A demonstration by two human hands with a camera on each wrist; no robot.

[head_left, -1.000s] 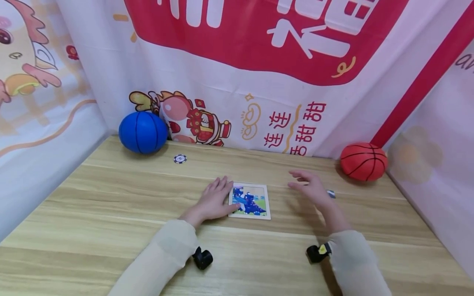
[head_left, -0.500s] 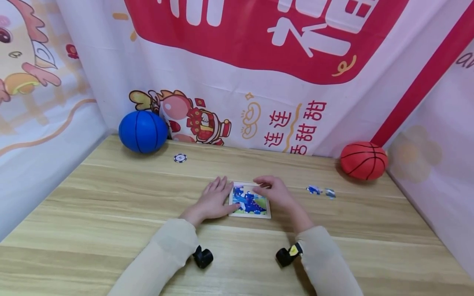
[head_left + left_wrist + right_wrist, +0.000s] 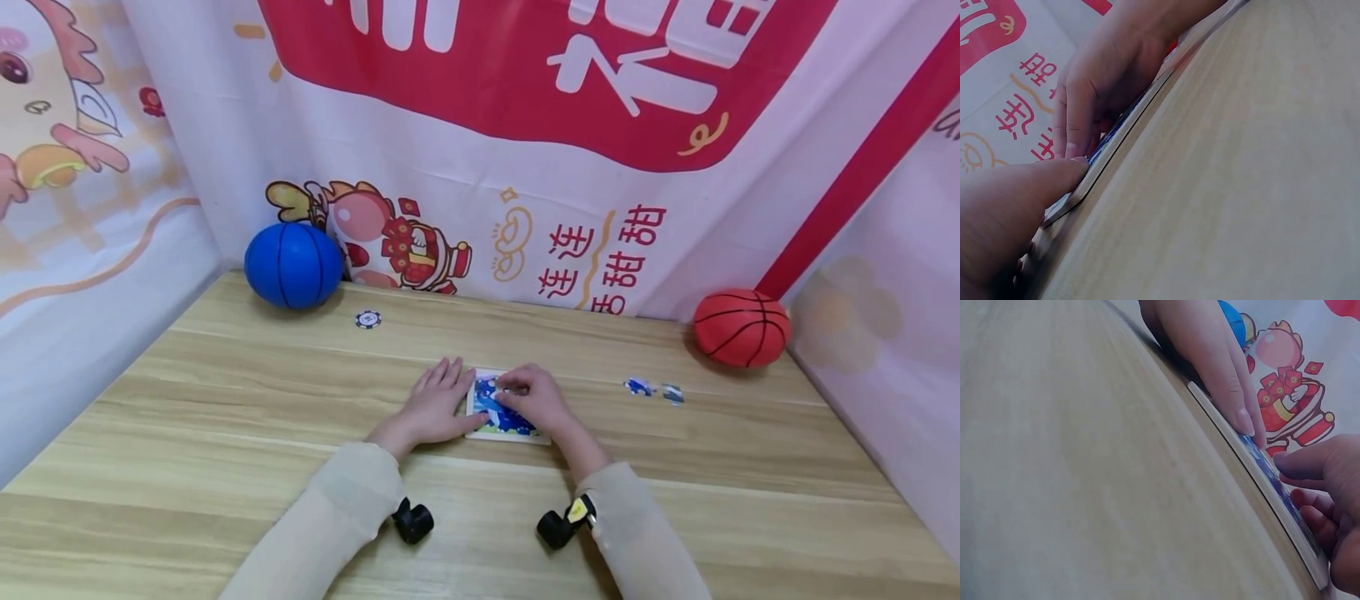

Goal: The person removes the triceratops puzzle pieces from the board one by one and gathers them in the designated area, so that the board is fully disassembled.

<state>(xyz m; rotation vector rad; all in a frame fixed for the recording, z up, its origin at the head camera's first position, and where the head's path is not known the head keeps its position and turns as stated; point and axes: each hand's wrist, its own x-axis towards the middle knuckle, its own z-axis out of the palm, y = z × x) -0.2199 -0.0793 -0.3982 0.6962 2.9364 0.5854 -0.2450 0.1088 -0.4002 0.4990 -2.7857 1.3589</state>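
Note:
A small jigsaw puzzle with a blue picture lies in a white frame [image 3: 501, 437] at the middle of the wooden table. My left hand [image 3: 437, 405] rests with extended fingers along its left side. In the left wrist view its thumb [image 3: 1029, 184] lies over the frame's edge. My right hand [image 3: 538, 400] is over the puzzle's upper right, thumb and fingers bent down close to the picture [image 3: 1272, 472]. Those fingertips partly hide each other, so whether they pinch a piece cannot be told. Two loose puzzle pieces, one blue [image 3: 638, 387] and one greyish [image 3: 672, 394], lie farther right.
A blue ball [image 3: 294, 265] stands at the back left corner, a red ball [image 3: 742, 328] at the back right. A round black-and-white chip [image 3: 368, 319] lies near the blue ball. Printed cloth [image 3: 450, 142] hangs behind the table.
My right hand has moved left from beside the loose pieces to over the puzzle, its fingers drawing closer together. The blue loose piece has come into sight. The left hand stays put.

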